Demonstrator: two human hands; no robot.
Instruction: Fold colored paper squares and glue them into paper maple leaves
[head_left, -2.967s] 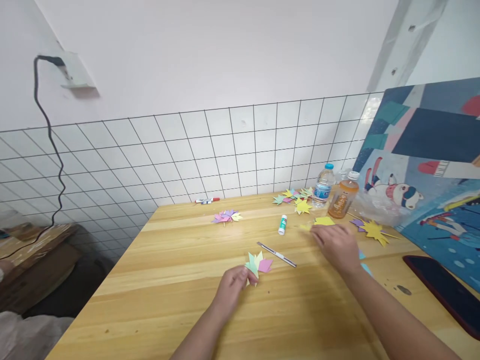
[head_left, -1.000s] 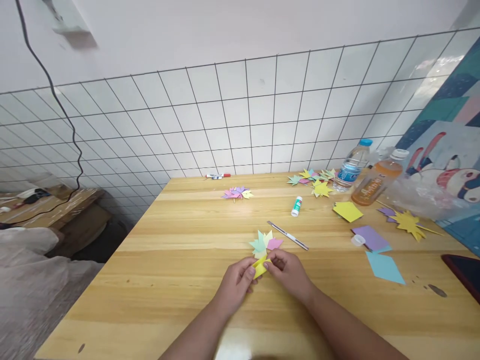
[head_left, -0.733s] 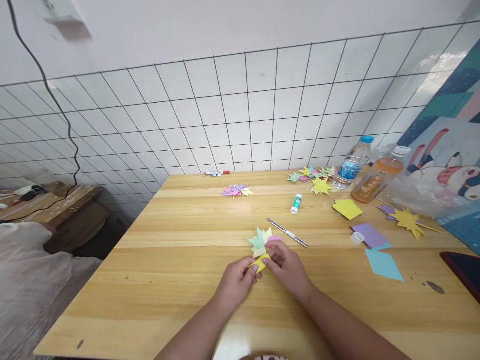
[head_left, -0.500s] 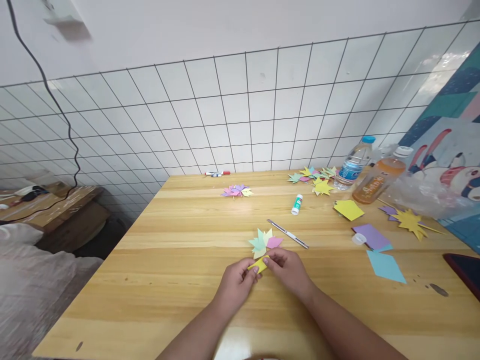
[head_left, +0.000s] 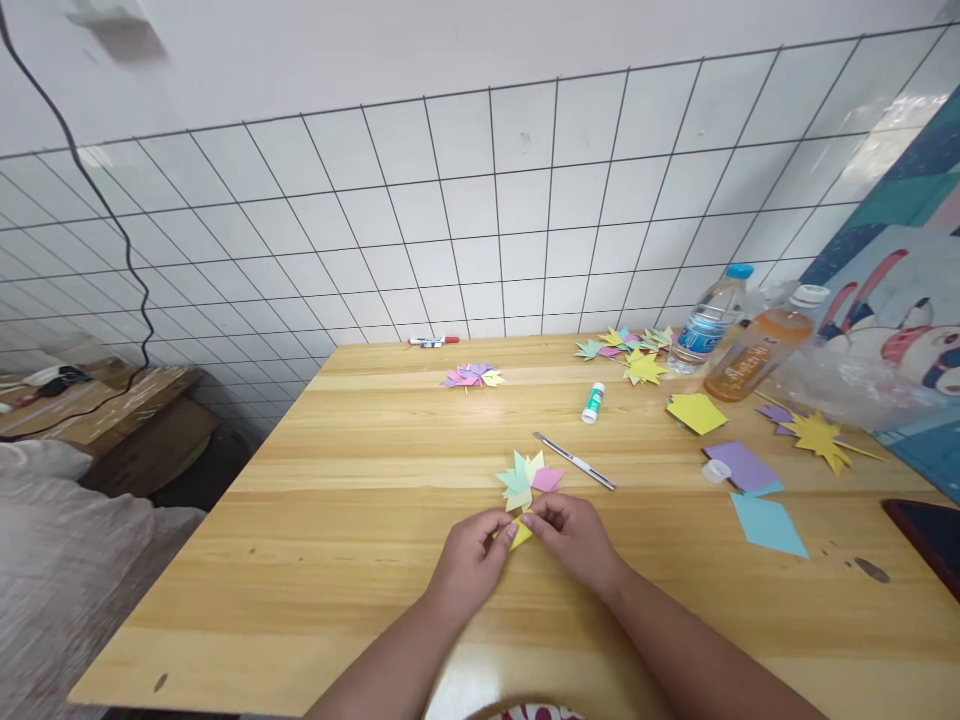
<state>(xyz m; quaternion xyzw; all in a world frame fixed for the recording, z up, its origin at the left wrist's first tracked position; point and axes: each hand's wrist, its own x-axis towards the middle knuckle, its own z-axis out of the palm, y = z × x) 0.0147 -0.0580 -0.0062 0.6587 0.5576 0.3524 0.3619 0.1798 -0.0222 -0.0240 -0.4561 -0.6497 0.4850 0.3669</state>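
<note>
Both hands now pinch one small yellow paper piece together, left hand and right hand meeting low on the table, the right no longer reaching away, with a pastel paper fan at twelve o'clock.

A light wooden table fills the lower frame. At centre lies a pastel paper leaf cluster, with a metal craft knife and glue stick above it. Upper right: two bottles, yellow, purple and blue paper pieces.
</note>
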